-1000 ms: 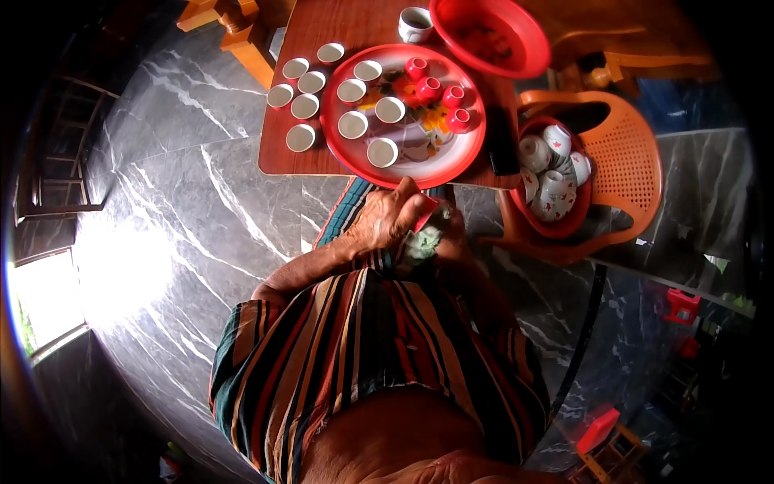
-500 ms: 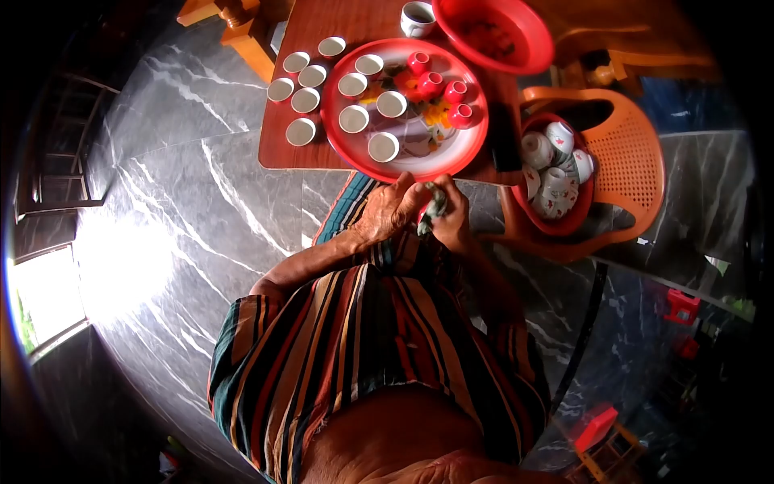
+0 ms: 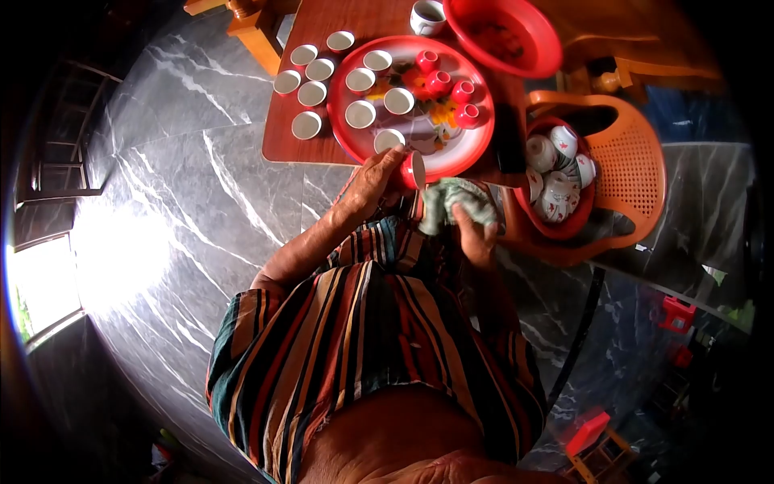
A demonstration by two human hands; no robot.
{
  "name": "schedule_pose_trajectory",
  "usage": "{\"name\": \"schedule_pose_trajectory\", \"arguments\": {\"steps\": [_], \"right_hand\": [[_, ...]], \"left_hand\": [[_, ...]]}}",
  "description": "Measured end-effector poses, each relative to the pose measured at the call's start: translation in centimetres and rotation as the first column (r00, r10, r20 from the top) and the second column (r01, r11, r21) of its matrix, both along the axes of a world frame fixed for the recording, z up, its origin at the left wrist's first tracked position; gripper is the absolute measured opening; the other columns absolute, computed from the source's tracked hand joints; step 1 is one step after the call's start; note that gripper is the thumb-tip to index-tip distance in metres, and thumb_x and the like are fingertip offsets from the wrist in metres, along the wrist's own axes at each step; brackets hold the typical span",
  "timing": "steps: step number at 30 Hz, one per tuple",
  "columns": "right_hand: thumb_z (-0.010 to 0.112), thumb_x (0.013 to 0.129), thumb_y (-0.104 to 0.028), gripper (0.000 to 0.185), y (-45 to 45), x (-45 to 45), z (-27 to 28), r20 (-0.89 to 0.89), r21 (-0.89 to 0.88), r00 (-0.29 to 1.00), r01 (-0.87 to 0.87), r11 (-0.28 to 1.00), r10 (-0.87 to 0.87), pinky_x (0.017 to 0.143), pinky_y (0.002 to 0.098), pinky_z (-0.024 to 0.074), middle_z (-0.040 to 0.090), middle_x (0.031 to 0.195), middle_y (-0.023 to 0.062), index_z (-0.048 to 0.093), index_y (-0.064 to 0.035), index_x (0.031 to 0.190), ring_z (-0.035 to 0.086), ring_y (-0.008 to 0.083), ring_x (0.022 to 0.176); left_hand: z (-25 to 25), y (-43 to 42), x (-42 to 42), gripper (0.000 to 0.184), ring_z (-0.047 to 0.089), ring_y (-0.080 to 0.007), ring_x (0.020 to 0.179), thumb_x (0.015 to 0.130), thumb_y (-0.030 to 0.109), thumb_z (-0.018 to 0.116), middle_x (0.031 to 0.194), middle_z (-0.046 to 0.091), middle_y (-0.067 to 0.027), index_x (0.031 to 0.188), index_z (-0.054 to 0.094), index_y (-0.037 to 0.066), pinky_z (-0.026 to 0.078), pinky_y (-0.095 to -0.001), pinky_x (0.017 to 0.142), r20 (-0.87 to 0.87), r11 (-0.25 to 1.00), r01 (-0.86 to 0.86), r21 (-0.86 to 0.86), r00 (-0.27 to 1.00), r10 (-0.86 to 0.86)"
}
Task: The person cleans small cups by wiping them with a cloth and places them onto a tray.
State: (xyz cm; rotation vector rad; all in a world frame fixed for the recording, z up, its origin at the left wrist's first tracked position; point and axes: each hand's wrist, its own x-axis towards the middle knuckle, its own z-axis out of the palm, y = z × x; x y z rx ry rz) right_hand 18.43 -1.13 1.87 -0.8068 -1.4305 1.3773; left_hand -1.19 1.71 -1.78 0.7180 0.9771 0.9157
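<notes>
My left hand [image 3: 373,184] is closed around a red cup [image 3: 414,170] with a pale inside, tilted so its mouth faces right, just over the near rim of the round tray [image 3: 348,139]. In my right hand [image 3: 476,234] is a crumpled grey-green cloth [image 3: 458,203], slightly blurred and apart from the cup's mouth. On the flowered tray stand several upright white-lined cups [image 3: 360,114], and several small red cups [image 3: 439,81] lie upside down at its right. More white-lined cups [image 3: 312,93] stand on the table left of the tray.
A red basin [image 3: 548,32] and a larger white cup [image 3: 427,18] stand at the back of the wooden table [image 3: 278,145]. To the right, an orange plastic chair [image 3: 633,169] bears a red tub [image 3: 568,232] of white bowls [image 3: 558,194].
My hands have moved apart. The cup, mostly hidden before, now shows in my left hand, and the cloth has come away to the right, spread wider in my right hand.
</notes>
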Motion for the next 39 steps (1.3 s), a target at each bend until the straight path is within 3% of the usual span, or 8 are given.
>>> {"name": "schedule_pose_trajectory", "arguments": {"steps": [3,7,10,12,20,27,34,39], "right_hand": [[0.060,0.083,-0.002,0.031,0.2,-1.4,-0.8,0.279,0.484,0.940,0.041,0.874,-0.198,0.057,0.0283,0.0478,0.059,0.078,0.0102,0.051,0.0031,0.112,0.060,0.0166,0.067],[0.065,0.079,0.000,0.039,-0.3,-1.7,-5.3,-0.376,-0.189,0.924,-0.003,0.982,-0.070,0.062,0.0301,0.0501,0.058,0.085,0.0109,0.051,0.0027,0.115,0.062,0.0194,0.073],[0.071,0.076,-0.004,0.030,-1.0,-2.7,-5.0,0.154,0.219,0.890,0.392,0.893,-0.429,0.074,0.0257,0.0467,0.059,0.096,0.0049,0.058,-0.0013,0.103,0.056,0.0126,0.083],[0.070,0.077,-0.005,0.026,-0.6,-2.2,-2.4,0.014,-0.165,0.955,0.294,0.942,-0.296,0.075,0.0244,0.0452,0.058,0.095,0.0029,0.058,-0.0013,0.101,0.054,0.0104,0.083],[0.062,0.088,-0.016,0.013,1.0,-2.6,0.9,-0.373,-0.638,0.864,0.027,0.769,-0.339,0.070,0.0260,0.0489,0.062,0.084,0.0014,0.060,-0.0039,0.092,0.058,0.0102,0.076],[0.063,0.086,-0.013,0.013,-0.7,-3.0,0.4,-0.111,-0.297,0.984,0.099,0.950,-0.137,0.067,0.0228,0.0459,0.061,0.086,0.0025,0.060,-0.0032,0.093,0.057,0.0080,0.074],[0.065,0.077,-0.035,0.044,-0.7,-0.8,-5.3,0.469,0.716,0.795,-0.087,0.693,-0.385,0.093,0.0426,0.0399,0.057,0.099,0.0124,0.059,-0.0041,0.108,0.056,0.0277,0.095],[0.069,0.075,-0.017,0.036,-1.1,1.0,-6.6,0.417,0.460,0.902,-0.105,0.882,-0.110,0.088,0.0426,0.0420,0.059,0.099,0.0110,0.059,-0.0038,0.106,0.058,0.0243,0.084]], "left_hand": [[0.5,-0.5,1.5,0.042,0.047,-0.0128,0.043,0.094,0.048,0.045,0.059,0.054,-0.0033,0.086,0.053,0.008,0.036,-0.0245,0.041,0.273,0.951,0.104,-0.291,0.962,-0.022],[0.4,-1.1,1.8,0.037,0.053,-0.0111,0.049,0.093,0.044,0.049,0.067,0.059,-0.0019,0.095,0.058,0.008,0.041,-0.0236,0.044,0.300,0.970,0.048,-0.237,0.954,0.026],[1.7,-2.2,1.5,0.028,0.059,-0.0143,0.062,0.090,0.028,0.061,0.079,0.064,-0.0078,0.105,0.055,0.005,0.047,-0.0281,0.056,0.048,0.992,-0.038,0.116,0.998,0.033],[1.2,-2.7,2.2,0.038,0.061,-0.0194,0.073,0.089,0.029,0.062,0.092,0.063,-0.0143,0.116,0.052,0.003,0.049,-0.0316,0.067,-0.266,0.819,-0.017,0.574,0.942,0.206],[2.8,-2.7,1.2,0.055,0.055,-0.0366,0.097,0.066,0.002,0.071,0.114,0.051,-0.0200,0.118,0.054,0.009,0.050,-0.0436,0.077,-0.634,0.314,0.563,0.764,0.569,0.523],[0.5,-2.6,1.3,0.029,0.054,-0.0100,0.084,0.089,0.024,0.064,0.093,0.061,-0.0073,0.107,0.053,0.003,0.046,-0.0257,0.070,-0.069,0.941,-0.008,0.338,0.997,0.033],[0.7,-1.7,1.1,0.050,0.039,-0.0090,0.037,0.090,0.056,0.048,0.057,0.053,0.0008,0.096,0.061,0.007,0.026,-0.0227,0.033,0.102,0.967,0.079,-0.243,0.993,-0.055],[0.6,-2.0,1.6,0.039,0.048,-0.0079,0.059,0.091,0.045,0.053,0.073,0.056,0.0001,0.099,0.058,0.007,0.035,-0.0228,0.049,0.061,0.991,0.042,-0.131,0.998,-0.034]]}}
